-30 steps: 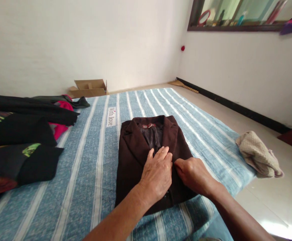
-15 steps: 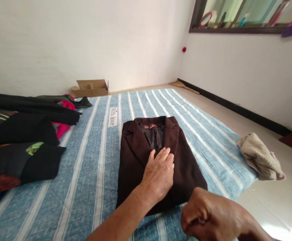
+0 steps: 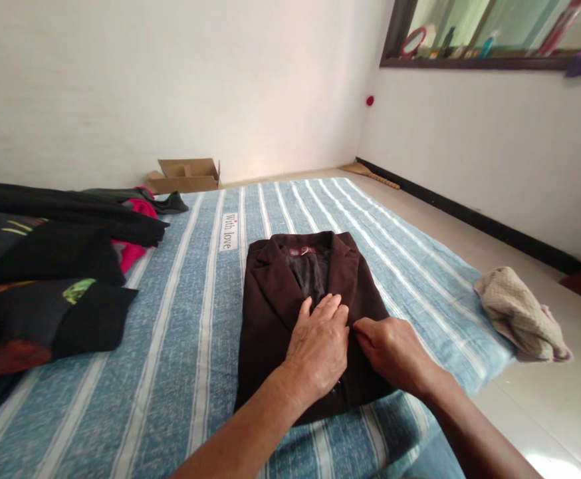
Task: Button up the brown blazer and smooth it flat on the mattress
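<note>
A dark brown jacket point(image 3: 275, 319), folded into a compact shape with its collar at the far end, lies on the striped blue bedspread point(image 3: 171, 319). My left hand point(image 3: 320, 342) rests flat on the jacket front just below the collar opening, fingers extended. Close beside it on the right, my right hand point(image 3: 390, 346) is closed, its fingertips at the jacket's right front. Whether cloth is pinched in those fingers is hidden.
Dark clothes point(image 3: 71, 246) with pink and green parts lie at the bed's left. A beige cloth point(image 3: 520, 313) hangs at the right corner. Behind the bed are a cardboard box point(image 3: 188, 176) and a broom point(image 3: 370, 174) on the floor.
My right hand has moved up and left from the near edge of the jacket onto its right front. My left hand has stayed on the jacket.
</note>
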The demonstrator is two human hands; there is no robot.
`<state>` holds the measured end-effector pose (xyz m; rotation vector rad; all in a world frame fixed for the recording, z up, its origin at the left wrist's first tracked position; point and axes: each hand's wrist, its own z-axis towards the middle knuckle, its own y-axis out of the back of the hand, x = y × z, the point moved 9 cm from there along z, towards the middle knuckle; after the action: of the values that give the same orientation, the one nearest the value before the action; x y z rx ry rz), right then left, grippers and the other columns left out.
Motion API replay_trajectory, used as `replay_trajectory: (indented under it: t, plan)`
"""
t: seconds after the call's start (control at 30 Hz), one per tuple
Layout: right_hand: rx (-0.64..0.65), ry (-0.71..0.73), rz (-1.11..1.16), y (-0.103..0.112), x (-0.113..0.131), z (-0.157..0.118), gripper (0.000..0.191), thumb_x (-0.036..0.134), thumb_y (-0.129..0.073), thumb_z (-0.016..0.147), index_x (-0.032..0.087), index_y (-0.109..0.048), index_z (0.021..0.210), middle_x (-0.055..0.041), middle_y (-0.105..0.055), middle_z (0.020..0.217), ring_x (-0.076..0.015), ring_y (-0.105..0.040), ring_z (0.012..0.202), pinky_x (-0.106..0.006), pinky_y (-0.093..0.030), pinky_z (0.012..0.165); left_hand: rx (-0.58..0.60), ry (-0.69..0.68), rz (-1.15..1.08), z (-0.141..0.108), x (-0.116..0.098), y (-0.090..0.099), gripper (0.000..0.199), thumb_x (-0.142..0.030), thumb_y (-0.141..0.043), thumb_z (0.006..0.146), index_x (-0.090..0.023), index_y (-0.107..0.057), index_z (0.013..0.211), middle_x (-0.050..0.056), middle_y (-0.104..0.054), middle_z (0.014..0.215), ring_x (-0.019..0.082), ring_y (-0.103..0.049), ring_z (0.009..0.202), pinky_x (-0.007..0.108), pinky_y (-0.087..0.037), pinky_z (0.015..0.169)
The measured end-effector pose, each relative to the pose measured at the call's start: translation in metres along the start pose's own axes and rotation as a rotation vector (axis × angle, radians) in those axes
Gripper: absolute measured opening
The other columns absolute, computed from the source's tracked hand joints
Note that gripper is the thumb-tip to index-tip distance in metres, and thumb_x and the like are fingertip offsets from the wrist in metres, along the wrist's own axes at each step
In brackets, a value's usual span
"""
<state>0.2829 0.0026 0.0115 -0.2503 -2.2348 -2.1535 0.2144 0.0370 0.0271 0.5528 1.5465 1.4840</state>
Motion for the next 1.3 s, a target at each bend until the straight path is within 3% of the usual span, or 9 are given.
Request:
replay_trajectory:
  t: [0.1,0.17,0.33,0.4,0.6,0.7,1.0,1.17,1.3]
  plan:
    - [0.008,0.011,0.003,0.001,-0.001,0.004,0.022,0.015,-0.040,0.085,0.017,-0.060,0.076,-0.0043,-0.061,0.061,-0.0127,-0.053,0.054,-0.025,-0.024,0.051,0.003,0.005,-0.007,0.000,0.000,-0.001,0.033,-0.019,-0.033,0.090,-0.015,-0.050,0.119,0.011,-0.046,0.136,0.022,-0.035,0.129,0.048,-0.022,0.107]
    - [0.038,0.037,0.150,0.004,0.000,0.001,0.020,0.012,-0.042,0.080,0.016,-0.058,0.069,-0.0011,-0.055,0.057,-0.0101,-0.048,0.052,-0.024,-0.025,0.051,0.012,0.010,-0.016,0.000,0.001,-0.001,0.034,-0.019,-0.032,0.090,-0.015,-0.050,0.119,0.010,-0.046,0.136,0.022,-0.035,0.129,0.048,-0.022,0.107]
    - [0.454,0.212,0.861,-0.003,0.033,-0.031,0.014,0.016,-0.048,0.078,0.015,-0.051,0.064,0.0057,-0.042,0.052,-0.0051,-0.034,0.046,-0.018,-0.023,0.042,0.040,0.012,-0.023,-0.003,0.001,-0.001,0.036,-0.023,-0.030,0.091,-0.015,-0.047,0.123,0.010,-0.043,0.138,0.022,-0.031,0.132,0.050,-0.022,0.108]
    - [0.476,0.207,0.982,0.000,0.037,-0.037,0.020,0.024,-0.052,0.080,0.015,-0.050,0.062,0.0055,-0.041,0.051,-0.0050,-0.032,0.046,-0.017,-0.024,0.041,0.061,0.012,-0.027,-0.003,0.001,-0.002,0.039,-0.028,-0.030,0.092,-0.015,-0.044,0.127,0.011,-0.039,0.141,0.023,-0.027,0.134,0.050,-0.021,0.108]
    - [-0.142,0.007,0.876,0.025,0.002,-0.012,0.032,0.040,-0.044,0.087,0.016,-0.061,0.074,-0.0012,-0.056,0.066,-0.0117,-0.049,0.060,-0.021,-0.040,0.055,0.133,0.029,-0.095,-0.005,0.005,-0.010,0.047,-0.037,-0.029,0.093,-0.015,-0.040,0.133,0.012,-0.033,0.145,0.024,-0.019,0.136,0.051,-0.015,0.110]
    - [-0.317,-0.038,0.799,0.024,-0.008,-0.004,0.030,0.040,-0.045,0.087,0.017,-0.062,0.076,-0.0023,-0.060,0.068,-0.0137,-0.055,0.063,-0.022,-0.043,0.057,0.128,0.039,-0.126,-0.005,0.007,-0.012,0.048,-0.039,-0.029,0.092,-0.016,-0.039,0.134,0.011,-0.033,0.145,0.024,-0.020,0.136,0.051,-0.014,0.111]
    - [-0.447,-0.022,0.727,-0.004,-0.013,0.009,0.027,0.039,-0.046,0.086,0.019,-0.064,0.090,-0.0065,-0.068,0.086,-0.0183,-0.064,0.073,-0.025,-0.051,0.065,0.124,0.019,-0.136,-0.007,0.009,-0.013,0.051,-0.041,-0.029,0.092,-0.014,-0.039,0.135,0.013,-0.036,0.143,0.025,-0.023,0.135,0.053,-0.016,0.110]
    - [-0.476,-0.018,0.723,-0.003,-0.015,0.009,0.027,0.039,-0.047,0.086,0.019,-0.064,0.089,-0.0062,-0.068,0.086,-0.0182,-0.065,0.074,-0.025,-0.052,0.066,0.090,0.031,-0.166,-0.007,0.012,-0.014,0.050,-0.041,-0.032,0.091,-0.015,-0.042,0.133,0.013,-0.038,0.141,0.026,-0.025,0.134,0.053,-0.015,0.110]
    - [-0.653,-0.161,0.710,0.008,-0.036,-0.001,0.028,0.042,-0.052,0.081,0.018,-0.065,0.084,-0.0063,-0.069,0.082,-0.0200,-0.065,0.073,-0.028,-0.051,0.068,0.026,0.052,-0.221,-0.008,0.011,-0.004,0.045,-0.038,-0.040,0.089,-0.016,-0.048,0.127,0.012,-0.043,0.138,0.024,-0.031,0.132,0.050,-0.018,0.111]
